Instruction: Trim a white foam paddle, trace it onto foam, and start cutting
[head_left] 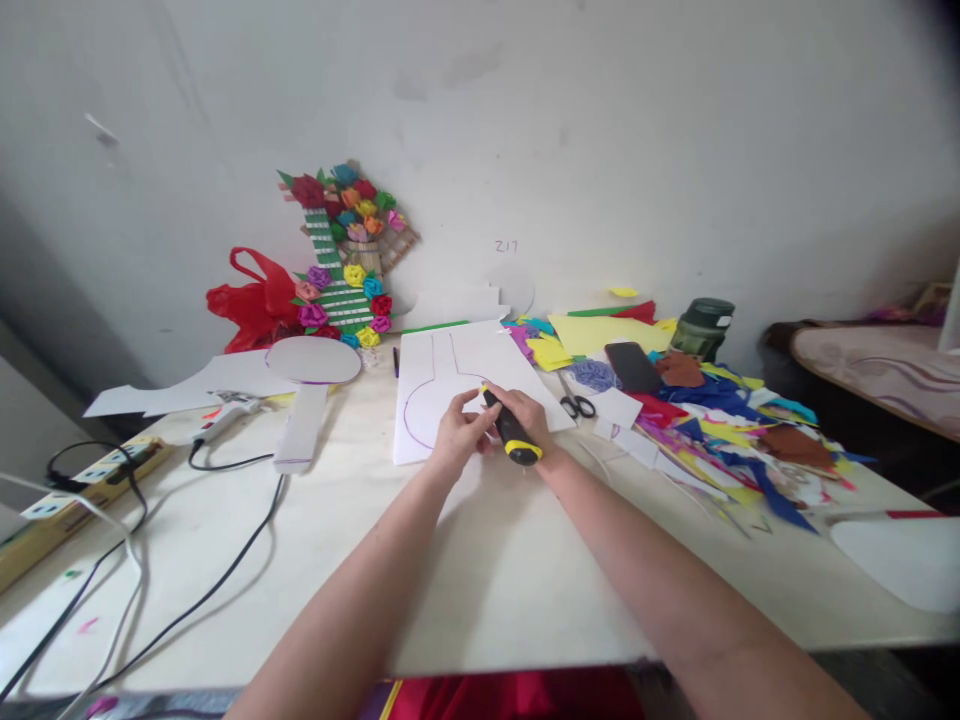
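A black and yellow utility knife [512, 425] is gripped in my right hand [534, 418], its rounded butt pointing toward me. Beneath both hands lies a white board [420, 365] with a purple outline of a round shape and a straight handle. My left hand [460, 437] is over the board's near part, fingers bent and apart, its thumb close to the front of the knife. Whether that thumb touches the knife is unclear. The blade tip is too small to make out. Left of the board sits a white paddle-shaped cut-out [313, 362], its handle toward me.
Scissors [577, 406], a phone [633, 368], a dark green bottle [703, 328] and colourful scraps [735, 420] lie to the right. At left are a glue gun [225, 420], cables and a power strip [82, 490]. A paper-flower decoration [345, 260] leans on the wall beside a red bag [255, 300].
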